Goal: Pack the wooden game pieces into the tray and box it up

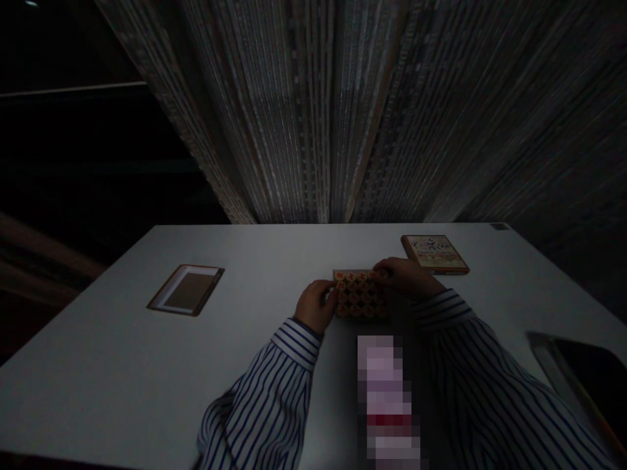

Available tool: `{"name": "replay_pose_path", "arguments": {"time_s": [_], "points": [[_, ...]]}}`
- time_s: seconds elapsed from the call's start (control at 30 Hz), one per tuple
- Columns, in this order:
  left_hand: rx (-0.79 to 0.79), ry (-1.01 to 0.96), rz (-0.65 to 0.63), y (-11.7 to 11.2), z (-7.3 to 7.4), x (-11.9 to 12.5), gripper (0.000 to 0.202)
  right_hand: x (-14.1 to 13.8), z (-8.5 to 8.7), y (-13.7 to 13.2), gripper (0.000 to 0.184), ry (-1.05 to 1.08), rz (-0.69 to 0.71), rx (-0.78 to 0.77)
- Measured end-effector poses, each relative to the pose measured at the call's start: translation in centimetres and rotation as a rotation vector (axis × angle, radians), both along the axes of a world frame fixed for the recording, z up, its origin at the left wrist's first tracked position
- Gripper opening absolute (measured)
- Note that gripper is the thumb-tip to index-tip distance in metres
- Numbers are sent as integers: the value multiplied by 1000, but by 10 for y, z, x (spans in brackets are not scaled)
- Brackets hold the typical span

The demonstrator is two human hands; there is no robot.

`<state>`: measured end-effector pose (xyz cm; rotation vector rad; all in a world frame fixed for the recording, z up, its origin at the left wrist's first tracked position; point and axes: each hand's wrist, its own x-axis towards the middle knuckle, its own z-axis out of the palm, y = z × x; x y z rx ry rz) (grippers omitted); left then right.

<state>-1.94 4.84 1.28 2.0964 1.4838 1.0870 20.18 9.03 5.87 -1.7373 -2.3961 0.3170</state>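
Round wooden Chinese chess pieces [361, 297] with red characters stand packed in rows at the middle of the table, with a thin box edge [356, 271] behind them. My left hand [313, 307] is closed, its thumb and fingertips against the left side of this block of pieces. At the back right corner, my right hand [402, 277] has its fingers curled onto the end of the rear row. The fingertips partly cover the pieces there. In the dimness I cannot tell whether either hand has a single piece or the whole packed set.
A flat, wood-edged open case or lid [189, 292] lies on the white table [117, 352] at left. A printed box lid [435, 253] lies at back right. A dark tablet-like object [595, 372] is at right front. A pixelated patch covers the front middle. String curtains hang behind.
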Motion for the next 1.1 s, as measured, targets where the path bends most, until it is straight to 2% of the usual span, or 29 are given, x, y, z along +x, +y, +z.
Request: {"name": "replay_pose_path", "arguments": {"time_s": [0.3,1.1], "points": [[-5,14,4,-1,1,0,17,3,2,1,29,-28,58,-14],[1,20,-11,-1,1,-1,18,3,-1,4,28,-81,72,-39]]}}
